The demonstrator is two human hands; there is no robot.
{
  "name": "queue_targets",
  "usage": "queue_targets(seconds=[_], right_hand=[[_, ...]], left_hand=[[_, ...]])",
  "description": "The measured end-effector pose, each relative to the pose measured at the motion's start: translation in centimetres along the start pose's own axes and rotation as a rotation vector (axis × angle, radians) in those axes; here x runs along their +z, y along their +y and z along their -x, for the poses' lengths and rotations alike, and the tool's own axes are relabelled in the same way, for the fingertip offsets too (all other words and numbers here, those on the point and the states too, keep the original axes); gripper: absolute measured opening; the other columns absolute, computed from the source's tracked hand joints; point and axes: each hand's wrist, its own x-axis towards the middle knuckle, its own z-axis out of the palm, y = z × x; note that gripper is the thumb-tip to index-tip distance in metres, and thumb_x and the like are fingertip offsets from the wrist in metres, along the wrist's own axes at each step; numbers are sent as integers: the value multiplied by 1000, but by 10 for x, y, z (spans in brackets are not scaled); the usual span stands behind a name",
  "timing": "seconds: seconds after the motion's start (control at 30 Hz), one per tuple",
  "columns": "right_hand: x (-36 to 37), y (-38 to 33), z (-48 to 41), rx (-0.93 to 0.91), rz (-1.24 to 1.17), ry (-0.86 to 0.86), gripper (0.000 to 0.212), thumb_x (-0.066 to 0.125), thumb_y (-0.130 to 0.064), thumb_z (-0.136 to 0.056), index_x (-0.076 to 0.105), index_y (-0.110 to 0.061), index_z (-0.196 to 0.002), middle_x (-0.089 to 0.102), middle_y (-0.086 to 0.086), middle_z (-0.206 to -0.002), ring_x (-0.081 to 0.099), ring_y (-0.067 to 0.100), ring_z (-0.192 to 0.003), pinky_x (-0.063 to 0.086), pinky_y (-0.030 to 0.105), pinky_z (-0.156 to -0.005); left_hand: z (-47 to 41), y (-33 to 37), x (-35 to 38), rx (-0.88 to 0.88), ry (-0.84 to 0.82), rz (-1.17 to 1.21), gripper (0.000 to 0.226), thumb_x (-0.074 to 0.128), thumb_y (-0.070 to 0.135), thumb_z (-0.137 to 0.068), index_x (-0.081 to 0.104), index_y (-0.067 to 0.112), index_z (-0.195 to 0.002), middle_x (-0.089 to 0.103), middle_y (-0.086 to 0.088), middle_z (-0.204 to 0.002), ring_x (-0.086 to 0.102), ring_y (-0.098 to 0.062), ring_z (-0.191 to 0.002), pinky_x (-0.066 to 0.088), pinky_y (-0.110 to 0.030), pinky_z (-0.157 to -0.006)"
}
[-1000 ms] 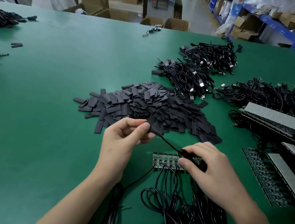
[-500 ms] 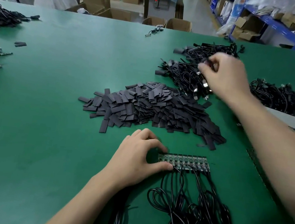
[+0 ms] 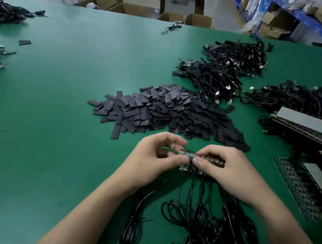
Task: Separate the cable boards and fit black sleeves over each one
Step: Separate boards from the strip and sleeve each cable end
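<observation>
Brought back from the far cable bundles [image 3: 218, 76], the right hand [image 3: 233, 171] is now closed on the strip of cable boards [image 3: 210, 159], whose left end is pinched by the left hand [image 3: 151, 161]. The strip is held over the green counter [image 3: 53, 129], just in front of the pile of black sleeves [image 3: 173, 113], with its cables [image 3: 203, 228] trailing toward the viewer.
</observation>
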Motion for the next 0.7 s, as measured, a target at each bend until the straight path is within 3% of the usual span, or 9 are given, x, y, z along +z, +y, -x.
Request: queue_targets(seconds=[0.1, 0.23, 0.33, 0.6, 0.7], right_hand=[[6, 4, 6, -5, -92, 48, 13, 72, -50, -88, 73, -36, -89, 73, -12, -78, 65, 4, -68, 48, 23, -64], [14, 9, 6, 34, -195, 94, 11, 77, -46, -87, 75, -36, -91, 74, -11, -83, 67, 5, -77, 53, 35, -78], [17, 13, 5, 50, -253, 105, 11, 81, -44, -85, 75, -38, -92, 74, -14, -93, 67, 2, -89, 52, 34, -85], [17, 12, 7, 44, -304, 110, 11, 84, -41, -82, 74, -44, -88, 68, -23, -101, 62, -6, -99, 40, 23, -84], [16, 11, 7, 43, -325, 120, 12, 85, -38, -81, 75, -42, -86, 69, -19, -100, 62, -5, -100, 40, 24, -87]], left_hand=[[1, 0, 2, -52, -4, 108, 32, 82, 18, -79, 73, 11, -109, 70, -1, -87, 67, -14, -78, 55, -23, -78], [3, 0, 3, -127, -12, 87, 25, 83, 32, -74, 79, 13, -90, 71, -8, -79, 61, -14, -64, 51, -20, -62], [1, -1, 2, -132, -41, 134, 18, 81, 31, -73, 81, 16, -83, 72, -3, -74, 60, -9, -60, 50, -17, -60], [0, 1, 1, -115, -125, 171, 6, 76, 24, -75, 79, 20, -72, 68, 1, -68, 59, -6, -57, 49, -15, -57], [0, 1, 0, -109, -133, 180, 6, 75, 21, -77, 77, 19, -71, 66, 0, -68, 58, -7, -57, 48, -14, -57]])
